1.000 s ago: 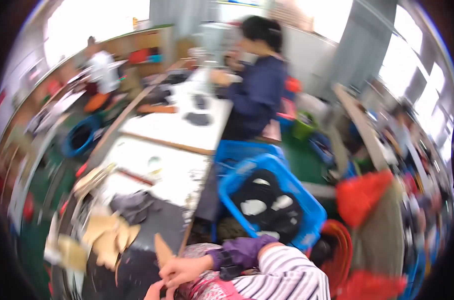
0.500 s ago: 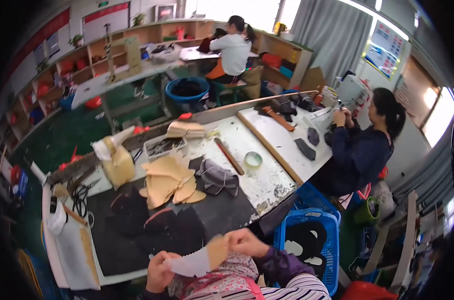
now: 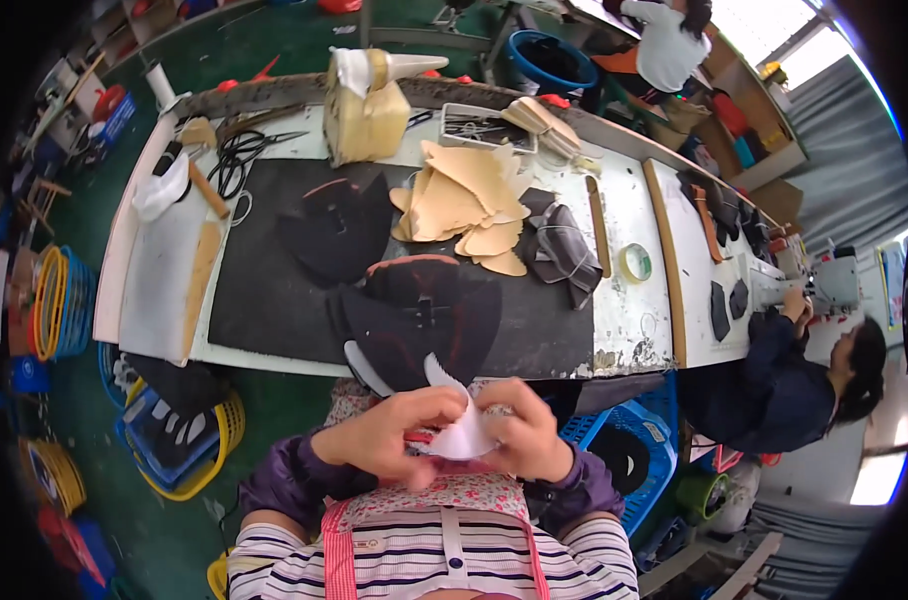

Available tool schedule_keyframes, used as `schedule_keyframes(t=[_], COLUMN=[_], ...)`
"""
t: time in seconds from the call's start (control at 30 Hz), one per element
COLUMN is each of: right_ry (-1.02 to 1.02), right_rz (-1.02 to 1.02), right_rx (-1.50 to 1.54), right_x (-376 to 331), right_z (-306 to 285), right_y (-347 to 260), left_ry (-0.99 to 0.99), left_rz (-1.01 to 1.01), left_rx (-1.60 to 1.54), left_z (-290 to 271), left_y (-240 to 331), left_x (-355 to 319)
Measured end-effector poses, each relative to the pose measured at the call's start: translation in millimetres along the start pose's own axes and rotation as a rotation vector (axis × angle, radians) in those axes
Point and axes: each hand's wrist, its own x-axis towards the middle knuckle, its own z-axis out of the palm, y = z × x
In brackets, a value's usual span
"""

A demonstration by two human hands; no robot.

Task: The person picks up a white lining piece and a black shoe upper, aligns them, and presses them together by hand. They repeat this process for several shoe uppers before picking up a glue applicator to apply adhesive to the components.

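Both hands are in front of my apron, just off the table's near edge. My left hand (image 3: pixel 399 430) and my right hand (image 3: pixel 524 432) pinch a bent white cut piece (image 3: pixel 464 435) from either side. It has a notched edge and curls between the fingers; its material is unclear. Beyond the hands, a black shaped piece with a reddish edge (image 3: pixel 429 315) overhangs the black mat (image 3: pixel 254 310), and a similar black piece (image 3: pixel 334 230) lies farther left. Tan cut pieces (image 3: pixel 464 195) are heaped behind them, beside a tied grey bundle (image 3: pixel 564 250).
A yellowish block-shaped container (image 3: pixel 369 120), a tray of small tools (image 3: pixel 474 128) and a tape roll (image 3: pixel 635 263) stand on the table. A wooden strip (image 3: pixel 664 260) divides it. Blue basket (image 3: pixel 629 460) at right, yellow-rimmed basket (image 3: pixel 199 460) at left. A co-worker (image 3: pixel 794 390) sews at right.
My view has tilted down and swung left. The piece, held stretched out with a tan part showing, is now bent between hands that are closer together.
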Motion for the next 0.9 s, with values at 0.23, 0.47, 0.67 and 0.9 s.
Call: schedule_keyframes(t=[0.23, 0.47, 0.67, 0.9], right_ry=[0.348, 0.882, 0.934, 0.701], right_rz=[0.238, 0.516, 0.564, 0.576], right_rx=[0.221, 0.85, 1.03, 1.042], right_x=[21.5, 7.6, 2.9, 6.4], right_z=[18.7, 33.3, 30.1, 47.3], right_y=[23.7, 55.6, 62.4, 55.5], left_ry=[0.686, 0.606, 0.554, 0.633], left_rz=[-0.443, -0.107, -0.135, -0.288], left_rx=[-0.019, 1.284, 1.267, 0.766], left_z=[-21.7, -28.3, -35.0, -18.7], left_y=[-19.7, -31.0, -33.3, -16.7], left_x=[-40.3, -37.7, -42.0, -32.2])
